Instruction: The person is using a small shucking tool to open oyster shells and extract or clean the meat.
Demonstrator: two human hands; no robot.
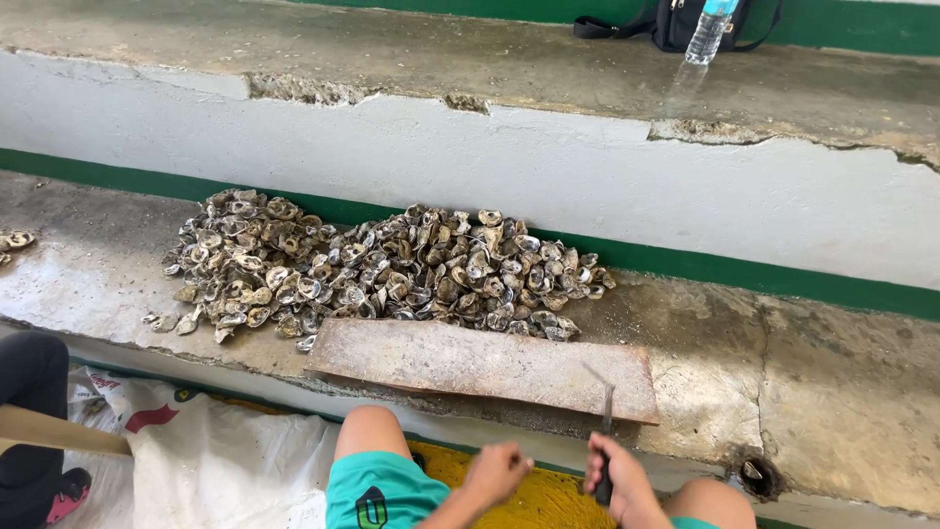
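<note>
A knife [606, 431] is gripped blade-up in the right hand [617, 480], while the left hand [497, 472] is curled, contents unclear, by the board [485, 367].

rough concrete ledge [842, 392], rusty metal plate [480, 364]

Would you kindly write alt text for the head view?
A seated person's right hand grips a knife beside the left hand, before a flat board and a heap of empty shells on a concrete step. A water bottle stands above.
</note>
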